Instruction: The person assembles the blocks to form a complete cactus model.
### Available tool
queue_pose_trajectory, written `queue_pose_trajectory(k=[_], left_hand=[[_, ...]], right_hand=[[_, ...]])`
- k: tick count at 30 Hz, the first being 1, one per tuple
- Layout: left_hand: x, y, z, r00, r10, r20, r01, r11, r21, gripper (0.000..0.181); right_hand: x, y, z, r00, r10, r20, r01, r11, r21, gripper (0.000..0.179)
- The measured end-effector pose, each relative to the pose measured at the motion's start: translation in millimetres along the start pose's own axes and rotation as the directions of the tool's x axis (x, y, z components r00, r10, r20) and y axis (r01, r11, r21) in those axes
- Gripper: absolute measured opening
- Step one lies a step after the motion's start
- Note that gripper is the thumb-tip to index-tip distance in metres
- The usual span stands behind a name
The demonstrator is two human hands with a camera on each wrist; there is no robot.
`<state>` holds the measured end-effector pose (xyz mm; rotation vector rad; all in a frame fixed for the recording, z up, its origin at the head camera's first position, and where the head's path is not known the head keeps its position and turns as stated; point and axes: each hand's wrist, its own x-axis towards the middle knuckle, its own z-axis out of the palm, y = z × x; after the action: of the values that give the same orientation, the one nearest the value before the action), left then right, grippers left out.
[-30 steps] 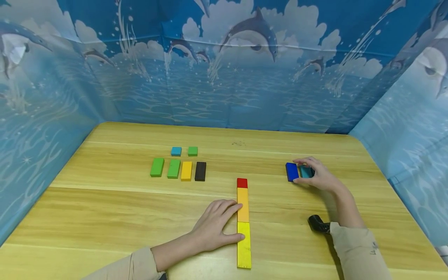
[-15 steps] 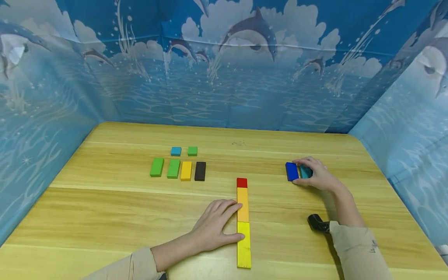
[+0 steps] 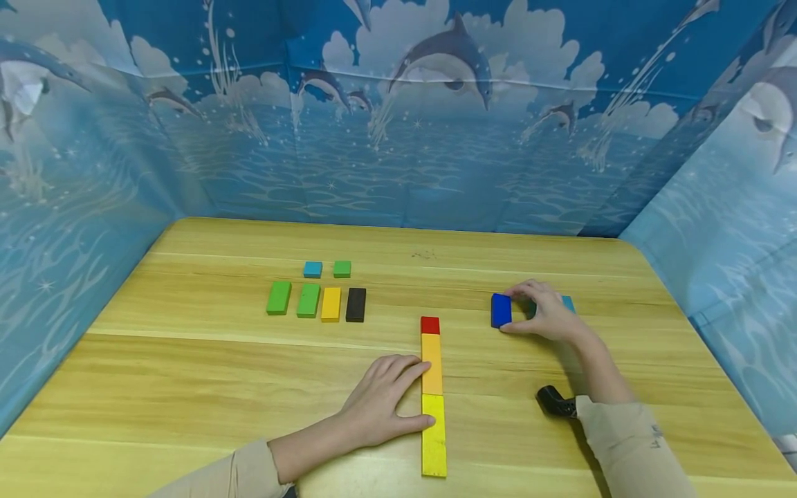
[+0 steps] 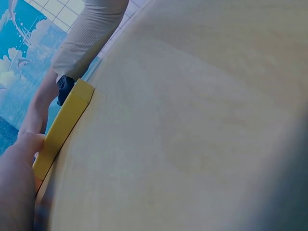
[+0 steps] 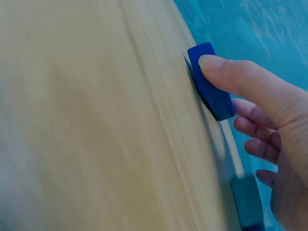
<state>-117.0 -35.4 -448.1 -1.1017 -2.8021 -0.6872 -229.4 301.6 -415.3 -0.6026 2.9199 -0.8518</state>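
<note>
On the right of the table, my right hand (image 3: 548, 315) pinches a dark blue block (image 3: 501, 311) between thumb and fingers. The right wrist view has the thumb lying on one face of that block (image 5: 211, 91), tilted over the table. Partly hidden behind this hand is a teal block (image 3: 568, 303). My left hand (image 3: 386, 401) lies spread beside a straight row of blocks, its index fingertip touching the orange block (image 3: 432, 377) and its thumb on the yellow block (image 3: 434, 449). A small red block (image 3: 430, 325) forms the row's far end.
Back left on the wooden table (image 3: 187, 387) lie two long green blocks (image 3: 279, 298), an amber block (image 3: 331, 304) and a black block (image 3: 356, 305). Behind them sit a small blue block (image 3: 313, 269) and a small green block (image 3: 342, 269). Dolphin-print curtains (image 3: 398, 173) enclose the table.
My right hand has moved left and slightly nearer with the dark blue block, away from the teal block. My left hand and the row have stayed put.
</note>
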Motion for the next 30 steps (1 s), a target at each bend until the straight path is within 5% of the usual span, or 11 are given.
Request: queue_pose_trajectory(k=[8, 12, 16, 21, 30], left_hand=[[0.3, -0.2, 0.3, 1.0, -0.001, 0.002, 0.001, 1.0, -0.002, 0.072], [0.3, 0.1, -0.5, 1.0, -0.003, 0.004, 0.003, 1.0, -0.002, 0.072], [0.4, -0.1, -0.6, 1.0, -0.006, 0.007, 0.006, 1.0, -0.004, 0.072], [0.5, -1.0, -0.1, 1.0, -0.006, 0.006, 0.006, 1.0, -0.005, 0.072], [0.6, 0.1, -1.4, 1.0, -0.01, 0.022, 0.011, 1.0, -0.012, 0.072]], right_hand=[[3.9, -13, 10, 1.0, -0.006, 0.028, 0.007, 1.0, -0.024, 0.061], [4.3, -11, 10, 0.996, -0.038, 0.081, 0.034, 0.998, 0.058, 0.066], [4.5, -6, 5, 0.977, -0.152, 0.151, 0.121, 0.973, 0.197, 0.063], [6.3, -6, 1, 0.945, -0.274, 0.179, 0.235, 0.949, 0.213, 0.051], [9.4, -9, 5, 0.944, -0.279, 0.176, 0.236, 0.944, 0.229, 0.04]])
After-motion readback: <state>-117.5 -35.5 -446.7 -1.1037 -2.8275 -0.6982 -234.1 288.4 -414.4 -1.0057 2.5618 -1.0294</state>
